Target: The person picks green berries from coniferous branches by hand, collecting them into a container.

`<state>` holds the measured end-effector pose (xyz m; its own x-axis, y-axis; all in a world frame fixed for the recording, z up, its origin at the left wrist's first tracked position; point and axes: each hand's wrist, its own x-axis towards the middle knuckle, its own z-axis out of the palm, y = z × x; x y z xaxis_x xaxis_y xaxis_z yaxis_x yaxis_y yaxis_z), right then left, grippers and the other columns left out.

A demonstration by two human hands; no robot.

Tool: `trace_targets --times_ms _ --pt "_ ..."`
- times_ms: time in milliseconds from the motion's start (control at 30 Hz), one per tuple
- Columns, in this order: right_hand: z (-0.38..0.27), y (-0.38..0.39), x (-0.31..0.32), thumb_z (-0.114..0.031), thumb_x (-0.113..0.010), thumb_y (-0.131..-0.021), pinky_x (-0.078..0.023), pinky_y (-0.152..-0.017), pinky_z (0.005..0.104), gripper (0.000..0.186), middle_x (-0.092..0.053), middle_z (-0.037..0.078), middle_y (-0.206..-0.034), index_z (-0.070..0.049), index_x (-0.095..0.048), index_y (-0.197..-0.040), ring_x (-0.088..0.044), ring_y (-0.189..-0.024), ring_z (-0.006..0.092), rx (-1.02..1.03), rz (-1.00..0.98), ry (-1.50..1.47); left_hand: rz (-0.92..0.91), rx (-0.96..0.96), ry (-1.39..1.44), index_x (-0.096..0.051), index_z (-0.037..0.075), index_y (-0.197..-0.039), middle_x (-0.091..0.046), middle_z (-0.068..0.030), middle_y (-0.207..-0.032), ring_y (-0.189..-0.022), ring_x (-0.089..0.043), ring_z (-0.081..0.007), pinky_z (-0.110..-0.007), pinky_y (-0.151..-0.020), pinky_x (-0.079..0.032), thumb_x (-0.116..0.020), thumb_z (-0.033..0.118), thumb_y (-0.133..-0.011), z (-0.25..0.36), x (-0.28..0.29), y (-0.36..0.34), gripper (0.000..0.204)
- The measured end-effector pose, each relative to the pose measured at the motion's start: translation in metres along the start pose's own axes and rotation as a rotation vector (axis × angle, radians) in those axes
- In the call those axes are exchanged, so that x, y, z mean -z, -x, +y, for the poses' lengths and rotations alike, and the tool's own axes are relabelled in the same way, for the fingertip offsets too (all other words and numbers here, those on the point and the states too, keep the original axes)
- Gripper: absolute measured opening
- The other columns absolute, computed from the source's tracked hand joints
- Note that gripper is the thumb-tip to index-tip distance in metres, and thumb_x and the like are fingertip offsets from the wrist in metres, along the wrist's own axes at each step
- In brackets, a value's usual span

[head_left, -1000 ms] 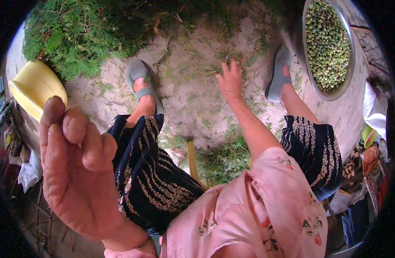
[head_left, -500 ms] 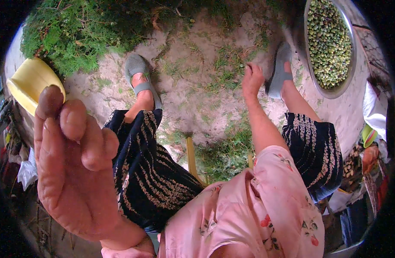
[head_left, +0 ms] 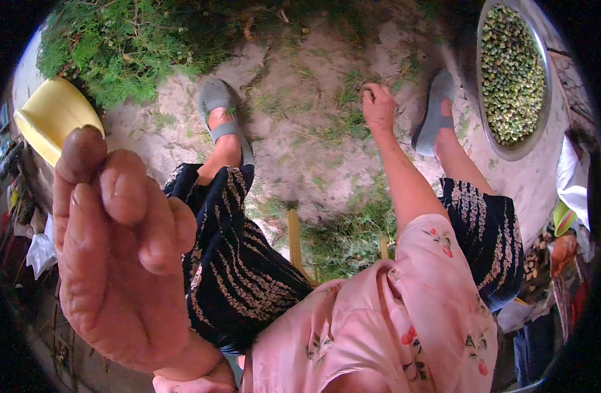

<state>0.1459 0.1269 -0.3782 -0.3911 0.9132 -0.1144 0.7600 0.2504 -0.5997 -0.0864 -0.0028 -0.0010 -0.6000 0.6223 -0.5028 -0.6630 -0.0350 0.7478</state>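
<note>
My left hand (head_left: 120,262) is raised large at the left, palm showing. Its fingers are loosely bent, one fingertip looks dark, and nothing shows in its grasp. Over the ground between my feet, nearer the right shoe, my right hand (head_left: 379,110) reaches out with fingers curled together; whatever may be between the fingertips is too small to make out. Green sprigs (head_left: 351,88) lie scattered on the ground by its fingertips. To the right of that hand, past the shoe, stands a metal basin (head_left: 547,98) with many small green, roundish berries or seed cones (head_left: 513,78) in it.
A heap of green feathery branches (head_left: 117,52) lies at the far left. Beside it a yellow bucket (head_left: 58,114) is tipped over. My grey shoes (head_left: 216,95) stand apart. Under me are more green clippings (head_left: 346,239) and a yellow seat leg (head_left: 294,236). White plastic (head_left: 572,173) lies at the right.
My right hand has shifted slightly left and farther out, its fingers now bent at a different angle. My left hand stays raised, a little farther right. The whole view has shifted slightly.
</note>
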Motion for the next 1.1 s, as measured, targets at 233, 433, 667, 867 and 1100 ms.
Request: trace_targets --times_ms 233,433,667,867,1100 --pt "-0.003 -0.019 -0.017 -0.016 -0.064 -0.069 -0.044 -0.065 0.0379 0.018 -0.057 0.014 -0.076 -0.005 -0.057 -0.082 -0.055 -0.074 0.0309 0.085 -0.133 0.256 -0.077 0.069 -0.009 -0.032 -0.004 -0.118 -0.037 -0.0029 -0.080 -0.062 -0.034 -0.0112 -0.025 -0.057 -0.031 -0.033 0.009 -0.090 -0.001 0.000 -0.004 0.031" --pt "-0.036 0.016 0.000 -0.009 -0.059 -0.067 -0.045 -0.066 0.0298 0.017 -0.057 0.010 -0.074 -0.005 -0.058 -0.084 -0.058 -0.070 0.0197 -0.091 -0.307 -0.285 -0.130 0.070 -0.005 -0.032 -0.004 -0.118 -0.038 -0.0027 -0.081 -0.062 -0.034 -0.0115 -0.025 -0.058 -0.031 -0.031 0.011 -0.090 0.007 0.016 -0.006 0.032" --pt "-0.033 0.076 -0.022 -0.004 -0.060 -0.068 -0.043 -0.065 0.0361 0.021 -0.047 0.013 -0.079 -0.008 -0.054 -0.088 -0.053 -0.076 0.0311 0.181 -0.512 -0.037 -0.199 0.065 -0.024 -0.031 -0.005 -0.119 -0.037 -0.0041 -0.082 -0.064 -0.034 -0.0123 -0.025 -0.059 -0.030 -0.032 0.007 -0.087 0.012 0.013 -0.004 0.034" --pt "-0.035 0.086 -0.024 0.000 -0.057 -0.069 -0.046 -0.052 0.0347 0.018 -0.049 0.011 -0.081 -0.003 -0.052 -0.085 -0.056 -0.063 0.0275 0.313 -0.337 -0.180 -0.143 0.050 -0.077 -0.029 -0.005 -0.122 -0.037 -0.0048 -0.086 -0.067 -0.035 -0.0127 -0.025 -0.061 -0.030 -0.035 0.004 -0.084 0.004 0.013 -0.004 0.039" --pt "-0.067 0.032 0.048 -0.002 -0.056 -0.073 -0.044 -0.042 0.0234 0.017 -0.057 0.006 -0.074 -0.001 -0.053 -0.089 -0.058 -0.056 0.0131 -0.561 -0.191 -0.885 -0.096 0.038 -0.042 -0.034 -0.005 -0.119 -0.042 -0.0048 -0.086 -0.065 -0.038 -0.0124 -0.023 -0.060 -0.032 -0.040 0.010 -0.087 0.010 -0.001 0.004 0.036"
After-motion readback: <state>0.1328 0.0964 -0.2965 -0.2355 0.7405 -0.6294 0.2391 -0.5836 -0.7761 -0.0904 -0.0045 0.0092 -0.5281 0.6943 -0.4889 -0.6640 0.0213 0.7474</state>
